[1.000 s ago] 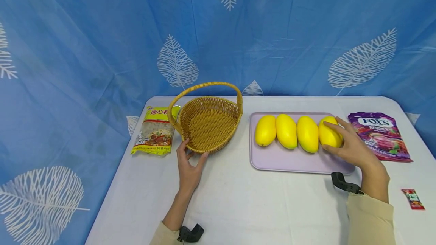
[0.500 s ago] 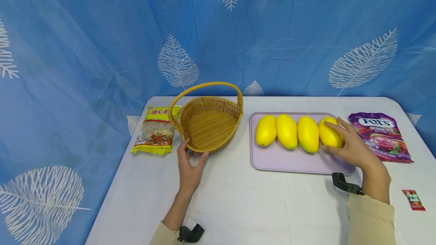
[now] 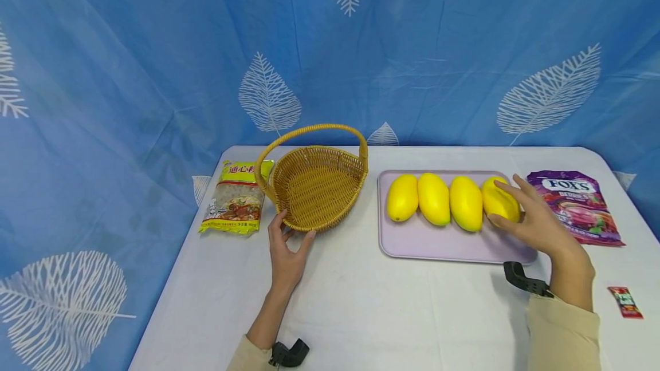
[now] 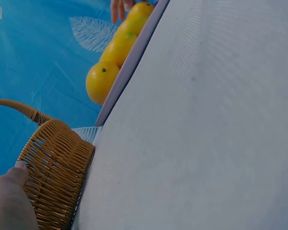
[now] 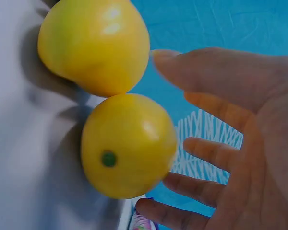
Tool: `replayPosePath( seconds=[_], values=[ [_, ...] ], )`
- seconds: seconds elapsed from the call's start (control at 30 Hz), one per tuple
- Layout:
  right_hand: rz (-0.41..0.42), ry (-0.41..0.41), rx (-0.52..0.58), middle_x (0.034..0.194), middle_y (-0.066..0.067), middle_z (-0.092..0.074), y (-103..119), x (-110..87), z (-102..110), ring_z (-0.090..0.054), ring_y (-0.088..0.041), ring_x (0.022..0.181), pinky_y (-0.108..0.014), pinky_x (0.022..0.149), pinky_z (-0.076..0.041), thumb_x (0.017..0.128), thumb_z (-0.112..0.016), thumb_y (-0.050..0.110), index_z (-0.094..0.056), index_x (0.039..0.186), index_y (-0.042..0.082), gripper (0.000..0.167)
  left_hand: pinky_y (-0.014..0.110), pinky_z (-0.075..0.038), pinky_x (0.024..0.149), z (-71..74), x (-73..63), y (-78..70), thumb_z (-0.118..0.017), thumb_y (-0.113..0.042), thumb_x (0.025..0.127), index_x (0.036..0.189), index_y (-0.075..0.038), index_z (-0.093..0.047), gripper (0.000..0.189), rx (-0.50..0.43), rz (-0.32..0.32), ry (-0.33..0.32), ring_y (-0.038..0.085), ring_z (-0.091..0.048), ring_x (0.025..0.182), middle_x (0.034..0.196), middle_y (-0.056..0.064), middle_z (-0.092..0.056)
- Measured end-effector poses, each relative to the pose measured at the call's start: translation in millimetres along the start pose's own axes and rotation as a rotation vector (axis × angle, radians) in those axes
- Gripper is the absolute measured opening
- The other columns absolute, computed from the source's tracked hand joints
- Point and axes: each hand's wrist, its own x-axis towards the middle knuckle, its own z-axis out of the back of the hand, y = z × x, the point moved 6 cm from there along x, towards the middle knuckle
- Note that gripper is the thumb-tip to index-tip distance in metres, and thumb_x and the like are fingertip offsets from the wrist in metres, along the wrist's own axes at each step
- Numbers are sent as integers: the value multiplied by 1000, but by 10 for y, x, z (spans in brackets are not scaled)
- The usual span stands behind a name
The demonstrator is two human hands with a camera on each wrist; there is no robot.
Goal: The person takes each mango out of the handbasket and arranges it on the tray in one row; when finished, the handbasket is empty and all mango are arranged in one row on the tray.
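Note:
A wicker basket (image 3: pixel 317 193) with a tall arched handle stands left of centre. My left hand (image 3: pixel 286 256) holds its near rim, with the thumb (image 4: pixel 20 173) against the weave in the left wrist view. On the right, several yellow mangoes (image 3: pixel 466 204) lie in a row on a pale purple tray (image 3: pixel 438 246). My right hand (image 3: pixel 541 225) hovers by the rightmost mango (image 3: pixel 499 202), fingers spread and loosely bent around its right side. In the right wrist view a gap shows between most of these fingers and that mango (image 5: pixel 129 146).
A yellow-topped pasta bag (image 3: pixel 234 199) lies left of the basket. Right of the tray is a purple Fox's candy bag (image 3: pixel 576 206), partly behind my right hand. A small red wrapped packet (image 3: pixel 625 302) lies near the right edge. A blue leaf-print curtain (image 3: pixel 412 62) hangs behind the white table.
My right hand has loosened from the rightmost mango, its fingers spreading and drawing slightly right. The mangoes, the basket and my left hand have stayed in place.

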Motion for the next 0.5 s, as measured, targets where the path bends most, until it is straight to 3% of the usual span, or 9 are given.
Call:
replayPosePath(
  seconds=[0.13,0.37,0.5],
  values=[
    [-8,-29,-39,162,-25,3,60,-23,36,-5,-59,141,-81,90,-28,92,-68,31,-25,156,11,79,47,-46,103,-17,2,2,-71,-30,91,149,-8,-29,75,36,21,21,29,-37,138,149,10,-34],
    [21,-96,-52,162,-24,-2,209,-75,61,-5,-57,143,-84,95,-14,95,-64,28,-25,156,12,74,53,-39,110,24,-48,-66,-69,-35,92,153,-12,-26,78,176,46,82,31,-28,145,157,13,-24],
    [56,-132,-70,163,-22,-5,280,-138,72,-8,-56,143,-83,98,-13,96,-63,26,-27,155,12,71,59,-32,113,80,-86,-162,-66,-41,92,155,-13,-24,81,274,37,126,35,-19,148,161,17,-15]
  ],
)
